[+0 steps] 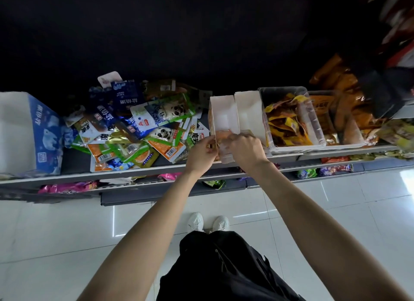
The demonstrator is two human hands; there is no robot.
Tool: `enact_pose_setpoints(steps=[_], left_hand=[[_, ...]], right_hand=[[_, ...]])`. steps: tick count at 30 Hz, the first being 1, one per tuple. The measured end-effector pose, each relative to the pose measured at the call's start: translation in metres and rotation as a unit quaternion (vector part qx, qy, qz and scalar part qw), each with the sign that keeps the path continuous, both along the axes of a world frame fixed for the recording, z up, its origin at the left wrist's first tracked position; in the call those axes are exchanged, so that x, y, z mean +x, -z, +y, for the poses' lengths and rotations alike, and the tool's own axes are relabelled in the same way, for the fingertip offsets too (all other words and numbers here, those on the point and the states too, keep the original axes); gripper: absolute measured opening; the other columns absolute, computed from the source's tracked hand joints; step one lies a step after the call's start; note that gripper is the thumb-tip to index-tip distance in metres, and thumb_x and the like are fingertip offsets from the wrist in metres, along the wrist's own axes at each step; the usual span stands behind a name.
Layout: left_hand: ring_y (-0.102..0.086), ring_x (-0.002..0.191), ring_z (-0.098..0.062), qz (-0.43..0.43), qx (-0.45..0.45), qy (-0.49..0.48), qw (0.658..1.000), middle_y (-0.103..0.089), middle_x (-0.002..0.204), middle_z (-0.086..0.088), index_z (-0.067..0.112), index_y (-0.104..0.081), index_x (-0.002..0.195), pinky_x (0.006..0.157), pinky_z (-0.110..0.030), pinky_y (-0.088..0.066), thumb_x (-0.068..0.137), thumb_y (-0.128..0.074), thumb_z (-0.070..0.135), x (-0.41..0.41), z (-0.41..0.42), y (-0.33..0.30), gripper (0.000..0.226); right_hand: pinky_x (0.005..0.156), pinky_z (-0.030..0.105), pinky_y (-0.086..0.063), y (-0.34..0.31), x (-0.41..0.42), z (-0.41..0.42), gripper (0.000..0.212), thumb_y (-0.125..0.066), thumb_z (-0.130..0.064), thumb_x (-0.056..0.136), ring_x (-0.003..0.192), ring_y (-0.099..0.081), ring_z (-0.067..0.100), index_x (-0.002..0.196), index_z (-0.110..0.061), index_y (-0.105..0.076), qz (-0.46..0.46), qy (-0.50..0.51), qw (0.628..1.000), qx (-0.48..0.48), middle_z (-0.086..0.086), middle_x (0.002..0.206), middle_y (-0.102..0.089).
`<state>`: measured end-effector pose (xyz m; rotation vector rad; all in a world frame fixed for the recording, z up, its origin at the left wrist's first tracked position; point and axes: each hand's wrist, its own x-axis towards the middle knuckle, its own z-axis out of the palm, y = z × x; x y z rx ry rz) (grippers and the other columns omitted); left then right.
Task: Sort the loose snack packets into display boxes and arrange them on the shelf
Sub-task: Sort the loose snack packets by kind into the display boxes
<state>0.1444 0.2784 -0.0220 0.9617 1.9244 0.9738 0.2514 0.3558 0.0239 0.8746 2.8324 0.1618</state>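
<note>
- At a shop shelf [143, 173], a person's left hand [201, 154] and right hand [245, 149] both pinch a small stack of orange snack packets [224, 136] at the near end of an open white display box [224, 117]
- The loose packets [139, 130] lie heaped at 9 o'clock of that box; a second white box [248, 112] touches it at 3 o'clock, with a clear bin [291, 119] of yellow packets beyond
- The blue carton [48, 130] stands at the far 9 o'clock end
- Risk, as judged: the box's near end seems to overhang the shelf edge, so a push while seating the packets could tip it to the floor; a loose pinch could let the stack fan out
</note>
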Motion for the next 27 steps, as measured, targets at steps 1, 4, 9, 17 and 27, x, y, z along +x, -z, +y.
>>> enact_pose_setpoints(steps=[1, 4, 9, 17, 27], left_hand=[[-0.061, 0.098, -0.014, 0.009, 0.000, 0.008, 1.000, -0.063, 0.119, -0.002, 0.007, -0.054, 0.127, 0.065, 0.001, -0.040, 0.092, -0.053, 0.006, -0.002, -0.003, 0.000, 0.034], [-0.061, 0.096, -0.013, 0.160, -0.011, 0.001, 0.987, -0.065, 0.103, 0.004, 0.011, -0.061, 0.112, 0.081, -0.016, -0.047, 0.090, -0.057, 0.014, -0.019, -0.019, 0.009, 0.022], [-0.055, 0.099, -0.022, 0.379, -0.112, 0.010, 0.919, -0.058, 0.107, -0.005, 0.014, -0.054, 0.108, 0.085, -0.034, -0.049, 0.076, -0.071, 0.047, -0.068, -0.042, 0.034, 0.049], [-0.065, 0.081, -0.009, 0.320, -0.093, 0.067, 0.940, -0.070, 0.096, 0.002, 0.018, -0.064, 0.102, 0.070, -0.025, -0.054, 0.081, -0.071, 0.026, -0.092, -0.059, 0.030, 0.023], [-0.057, 0.079, -0.006, 0.234, 0.127, -0.126, 0.956, -0.061, 0.093, 0.005, 0.011, -0.061, 0.100, 0.063, -0.015, -0.045, 0.092, -0.058, 0.017, -0.101, -0.096, -0.070, 0.010]], right_hand=[[0.084, 0.030, -0.049, 0.002, 0.000, 0.000, 0.039, -0.045, -0.004, 0.091, 0.100, -0.063, 0.022, 0.124, -0.020, -0.057, 0.000, 0.001, 1.000, -0.028, 0.002, 0.114, -0.064], [0.100, 0.035, -0.040, 0.009, 0.002, 0.003, 0.036, -0.046, -0.010, 0.090, 0.103, -0.061, 0.022, 0.123, -0.020, -0.058, -0.005, 0.003, 0.998, -0.060, 0.000, 0.117, -0.065], [0.104, 0.036, -0.040, 0.016, 0.006, 0.005, 0.036, -0.050, -0.012, 0.088, 0.111, -0.057, 0.019, 0.119, -0.025, -0.063, 0.036, 0.053, 0.989, -0.136, -0.003, 0.121, -0.063], [0.087, 0.044, -0.051, 0.005, 0.009, -0.021, 0.029, -0.059, 0.004, 0.077, 0.100, -0.061, 0.031, 0.097, -0.011, -0.073, 0.246, 0.046, 0.957, -0.147, 0.007, 0.106, -0.069], [0.074, 0.032, -0.055, -0.012, -0.025, -0.065, 0.045, -0.061, -0.009, 0.088, 0.086, -0.065, 0.019, 0.131, -0.014, -0.051, 0.384, 0.120, 0.860, -0.314, 0.009, 0.114, -0.065]])
